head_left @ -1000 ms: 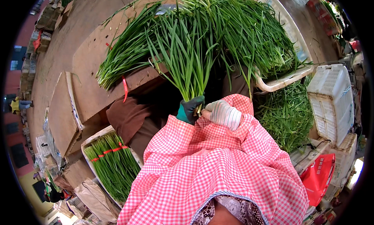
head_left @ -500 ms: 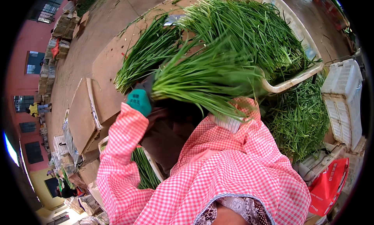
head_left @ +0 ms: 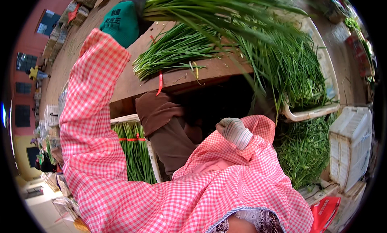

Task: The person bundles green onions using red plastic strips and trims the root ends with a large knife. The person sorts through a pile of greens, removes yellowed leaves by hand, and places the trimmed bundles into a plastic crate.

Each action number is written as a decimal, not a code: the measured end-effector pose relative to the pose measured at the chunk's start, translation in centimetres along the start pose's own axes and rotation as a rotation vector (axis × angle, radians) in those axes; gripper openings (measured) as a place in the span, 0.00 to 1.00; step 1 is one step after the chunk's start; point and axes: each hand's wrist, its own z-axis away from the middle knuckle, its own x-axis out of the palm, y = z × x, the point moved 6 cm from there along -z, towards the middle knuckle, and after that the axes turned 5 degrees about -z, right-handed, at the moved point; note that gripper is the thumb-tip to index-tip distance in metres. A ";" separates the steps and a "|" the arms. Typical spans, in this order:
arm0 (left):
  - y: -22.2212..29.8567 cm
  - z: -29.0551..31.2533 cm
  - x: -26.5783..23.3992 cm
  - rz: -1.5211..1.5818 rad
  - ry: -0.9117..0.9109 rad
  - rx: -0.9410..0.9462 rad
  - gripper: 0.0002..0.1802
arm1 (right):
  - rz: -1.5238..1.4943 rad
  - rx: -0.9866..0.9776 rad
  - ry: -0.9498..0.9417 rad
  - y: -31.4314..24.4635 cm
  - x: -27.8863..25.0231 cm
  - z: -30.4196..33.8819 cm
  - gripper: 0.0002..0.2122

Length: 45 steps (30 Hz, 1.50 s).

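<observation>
While the left hand (head_left: 123, 21), in a dark green glove, is raised high at the top of the view, it grips the stem end of a long bunch of green chives (head_left: 225, 7), the leaves streaming out to the right and blurred along their length. The fingers are wrapped tight round the stems, though the thumb side is hidden behind the glove's back. The red-and-white checked sleeve (head_left: 86, 112) runs down from that hand to the lower edge.

The right hand (head_left: 235, 132), in a pale knit glove, sits low and near the chest, curled into a loose fist; it seems to hold nothing, but the palm faces away and I cannot be sure.

Beneath the lifted bunch lies a wooden table (head_left: 133, 82), and on it a second bundle of chives (head_left: 177, 51) with a red band (head_left: 160, 83) trailing over the table's edge and a yellowish band (head_left: 196, 69) beside it. To the right, a white tray (head_left: 310, 112) is heaped with more loose greens (head_left: 298, 67), and further greens (head_left: 306, 152) lie below it. A white crate (head_left: 350, 140) stands at the far right. Under the table's left edge, a box holds tied bundles (head_left: 135, 152) bound with a red band.
</observation>
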 end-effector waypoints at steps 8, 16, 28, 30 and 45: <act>-15.2 14.8 8.1 0.129 -0.318 -0.458 0.16 | -0.672 0.397 -0.074 -1.5 -0.3 -7.7 0.14; -18.0 22.9 9.6 -0.301 -0.575 -0.550 0.27 | -0.665 0.319 -0.102 -1.3 -1.2 -17.6 0.09; -20.6 27.7 5.5 0.334 -0.295 -0.974 0.42 | -0.531 0.304 -0.058 2.3 -0.7 -27.2 0.17; -21.8 30.0 5.5 0.662 0.073 -1.275 0.34 | -0.553 0.307 -0.049 2.3 -0.3 -27.0 0.17; -20.7 34.1 13.9 0.495 0.545 -1.057 0.31 | -0.499 0.260 0.024 2.1 0.5 -27.1 0.14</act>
